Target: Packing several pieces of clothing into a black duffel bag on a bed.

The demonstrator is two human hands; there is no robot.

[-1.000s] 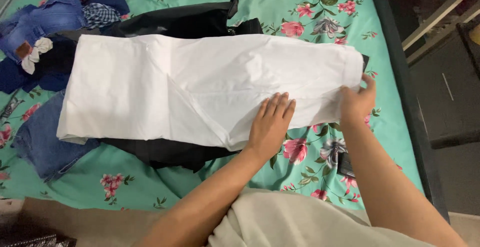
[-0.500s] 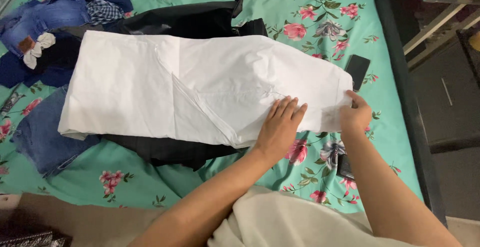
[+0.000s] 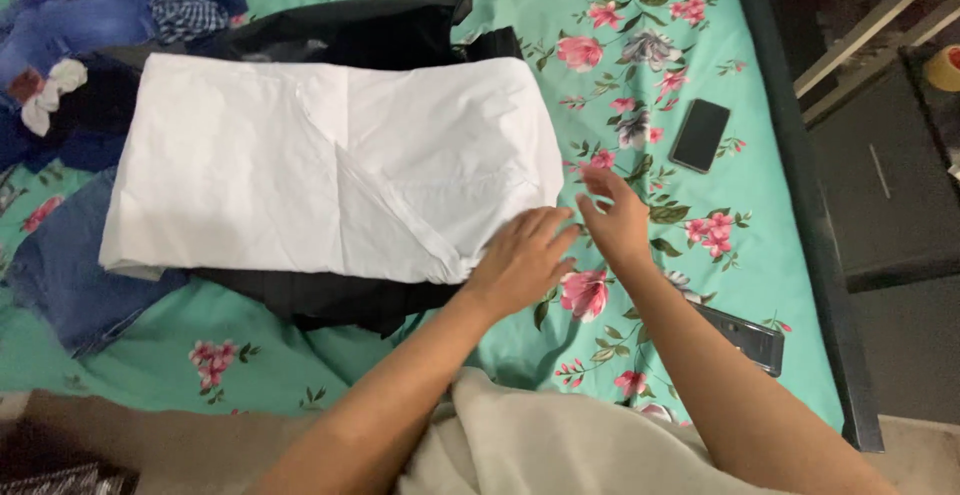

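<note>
Fingers: we see both hands' fingers loosely spread, gripping nothing.
Left hand [image 3: 520, 260]: palm down, at the near right corner of the white cloth [image 3: 330, 170].
Right hand [image 3: 612, 217]: just beside the cloth's right edge, over the floral sheet [image 3: 650, 15].
Cloth: folded, lying on dark clothes [image 3: 340, 300].
Phone [image 3: 699, 135]: well right of the cloth.

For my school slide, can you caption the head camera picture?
Both hands, left hand and right hand, meet at the edge of a folded white garment on a floral bedsheet.
</note>
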